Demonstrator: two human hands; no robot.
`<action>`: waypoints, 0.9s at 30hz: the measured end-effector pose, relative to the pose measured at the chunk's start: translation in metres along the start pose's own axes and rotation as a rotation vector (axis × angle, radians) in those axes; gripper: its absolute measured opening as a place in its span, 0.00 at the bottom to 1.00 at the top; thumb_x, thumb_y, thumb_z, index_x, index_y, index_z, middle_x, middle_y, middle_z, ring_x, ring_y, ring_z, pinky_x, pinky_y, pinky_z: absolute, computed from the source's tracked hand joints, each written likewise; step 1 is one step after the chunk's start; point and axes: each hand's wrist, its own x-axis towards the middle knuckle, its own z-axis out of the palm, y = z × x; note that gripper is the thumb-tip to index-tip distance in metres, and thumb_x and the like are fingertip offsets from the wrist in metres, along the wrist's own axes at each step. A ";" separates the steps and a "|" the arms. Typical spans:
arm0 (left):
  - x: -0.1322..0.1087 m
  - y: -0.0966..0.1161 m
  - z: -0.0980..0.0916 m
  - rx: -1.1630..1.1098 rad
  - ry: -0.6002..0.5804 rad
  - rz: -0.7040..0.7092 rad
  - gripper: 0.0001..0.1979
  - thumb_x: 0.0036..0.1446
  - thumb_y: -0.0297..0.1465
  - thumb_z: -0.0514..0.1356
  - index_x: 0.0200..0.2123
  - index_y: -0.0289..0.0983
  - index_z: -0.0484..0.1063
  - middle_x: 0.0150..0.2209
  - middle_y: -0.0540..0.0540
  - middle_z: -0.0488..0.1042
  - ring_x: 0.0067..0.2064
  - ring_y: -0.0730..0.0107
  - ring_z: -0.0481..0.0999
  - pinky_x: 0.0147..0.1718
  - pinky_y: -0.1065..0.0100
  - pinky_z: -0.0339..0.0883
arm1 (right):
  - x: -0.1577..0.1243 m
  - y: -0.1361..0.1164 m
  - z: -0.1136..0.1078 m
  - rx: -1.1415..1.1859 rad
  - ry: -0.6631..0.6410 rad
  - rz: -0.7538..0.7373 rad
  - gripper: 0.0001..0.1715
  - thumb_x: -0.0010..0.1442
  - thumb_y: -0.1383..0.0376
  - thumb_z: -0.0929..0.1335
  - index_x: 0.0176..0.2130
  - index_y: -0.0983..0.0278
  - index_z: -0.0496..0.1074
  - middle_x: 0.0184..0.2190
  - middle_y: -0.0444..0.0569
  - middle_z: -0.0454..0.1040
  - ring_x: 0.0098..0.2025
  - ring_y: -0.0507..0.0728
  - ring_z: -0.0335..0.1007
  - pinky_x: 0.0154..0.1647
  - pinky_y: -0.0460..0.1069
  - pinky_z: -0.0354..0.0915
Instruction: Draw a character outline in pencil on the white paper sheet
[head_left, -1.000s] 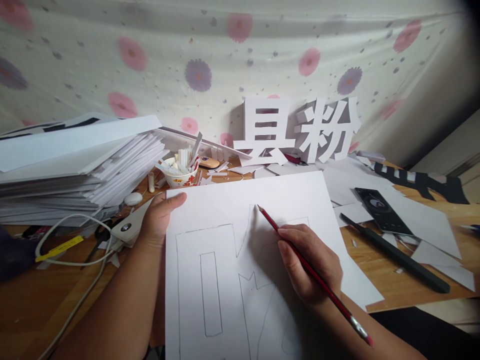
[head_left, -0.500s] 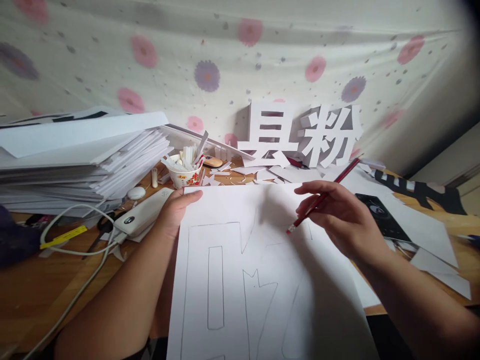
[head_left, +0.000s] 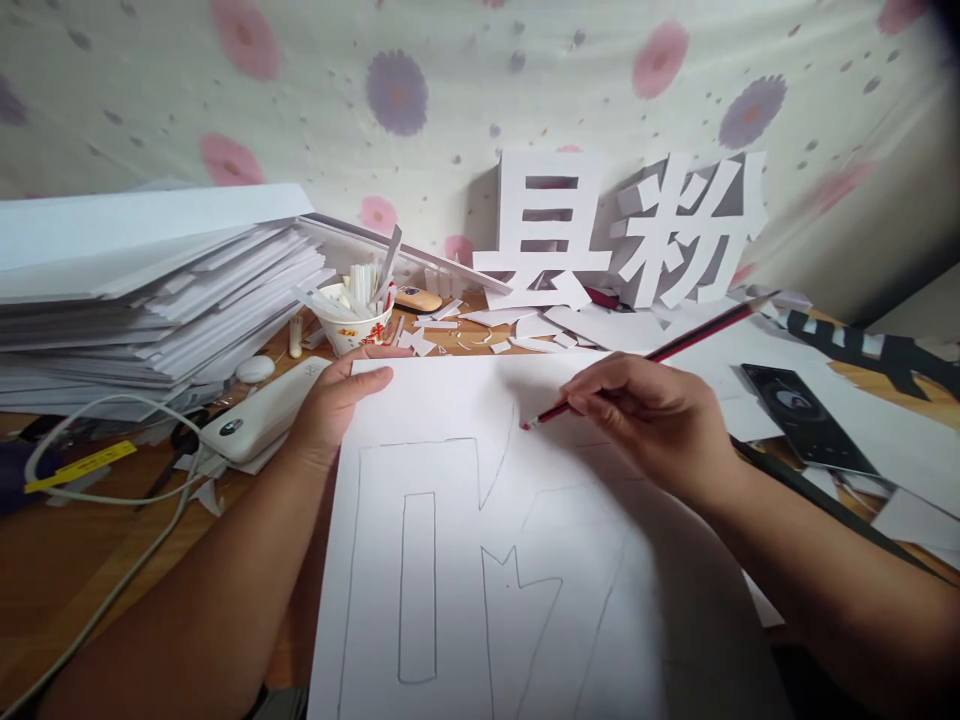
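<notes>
A white sheet (head_left: 420,400) with pencil outlines of a large character faces me, tilted in front of my body. My left hand (head_left: 349,395) grips its upper left corner, thumb on top and the other fingers mostly hidden behind the edge. In my right hand (head_left: 637,410) is a red and black pencil (head_left: 701,332), held between thumb and fingers. Its eraser end points down at the sheet beside a slanted line near the top; I cannot tell whether it touches. My right hand's shadow falls over the right side of the drawing.
Behind the sheet stand two white three-dimensional characters (head_left: 551,230) among paper scraps. At left are a tall paper stack (head_left: 150,310), a paper cup (head_left: 356,325) of strips, a white power bank (head_left: 262,410) and its cable. A black phone (head_left: 806,415) lies at right.
My right hand has turned and closed in on the pencil, bringing the eraser end left and up to the slanted line. My left hand keeps its hold. The camera view has tipped down slightly.
</notes>
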 end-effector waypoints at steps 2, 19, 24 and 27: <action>0.000 0.001 0.000 0.014 -0.032 -0.025 0.17 0.40 0.33 0.74 0.36 0.36 0.81 0.33 0.45 0.82 0.35 0.53 0.81 0.31 0.62 0.73 | 0.001 0.001 -0.001 0.010 0.043 0.000 0.05 0.60 0.64 0.72 0.32 0.62 0.75 0.29 0.46 0.79 0.30 0.54 0.76 0.32 0.48 0.73; -0.006 0.004 0.003 0.021 -0.033 -0.008 0.18 0.41 0.34 0.73 0.38 0.36 0.80 0.37 0.46 0.82 0.40 0.53 0.81 0.36 0.62 0.73 | 0.004 -0.002 0.007 0.006 0.059 -0.039 0.05 0.60 0.67 0.71 0.30 0.62 0.74 0.28 0.46 0.78 0.29 0.53 0.74 0.29 0.49 0.71; -0.008 0.004 0.004 0.024 -0.020 -0.015 0.17 0.41 0.34 0.72 0.38 0.37 0.80 0.34 0.46 0.82 0.36 0.53 0.81 0.32 0.62 0.72 | -0.001 -0.004 0.009 -0.063 0.090 -0.080 0.06 0.61 0.66 0.70 0.31 0.61 0.73 0.28 0.46 0.78 0.31 0.55 0.75 0.31 0.50 0.72; -0.010 0.005 0.005 0.032 -0.020 -0.022 0.16 0.43 0.34 0.71 0.38 0.37 0.80 0.34 0.46 0.82 0.36 0.54 0.81 0.32 0.62 0.71 | -0.002 -0.005 0.009 -0.084 0.119 -0.120 0.05 0.61 0.67 0.70 0.31 0.60 0.74 0.29 0.46 0.78 0.32 0.55 0.76 0.32 0.50 0.73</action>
